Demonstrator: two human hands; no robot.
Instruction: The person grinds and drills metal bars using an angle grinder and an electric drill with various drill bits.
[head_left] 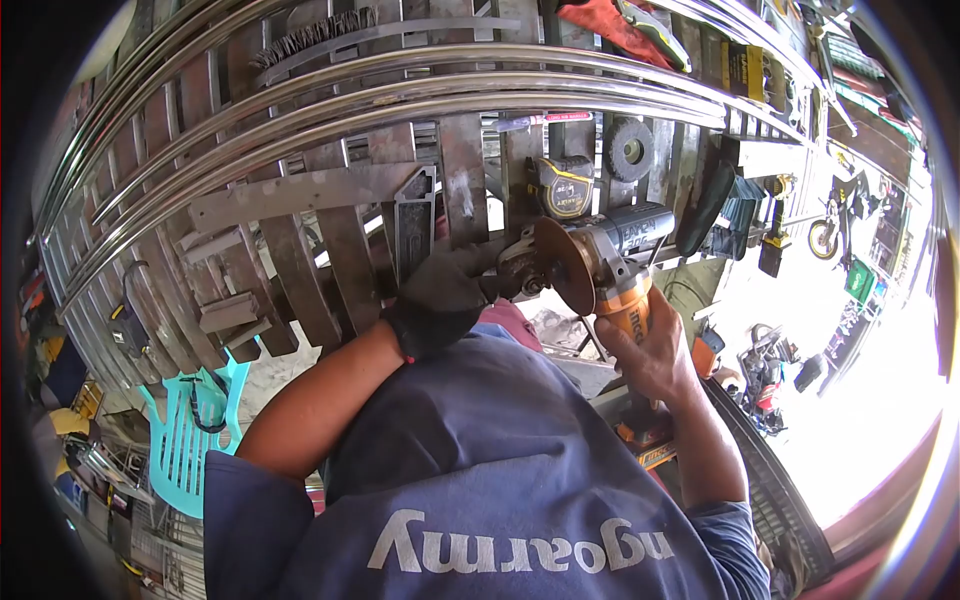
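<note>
My right hand [652, 348], bare, is wrapped round the orange body of an angle grinder [627, 298]. The grinder's thin brown disc [563, 268] faces left and stands nearly upright. My left hand [437, 295], in a black glove, is closed at the grinder's head, by its dark side handle; the exact grip is partly hidden. A grey cylinder with lettering [640, 228] lies just behind the grinder. Beyond the disc sits a black and yellow tape measure [563, 188]. Close to my left hand is an angled grey metal piece [415, 225].
Long shiny metal tubes [400, 100] cross the slatted metal bench [463, 180]. A round black wheel [628, 150], a marker [545, 120], a wire brush [315, 38] and a flat bar [300, 192] lie there. A turquoise plastic chair [185, 455] stands at lower left.
</note>
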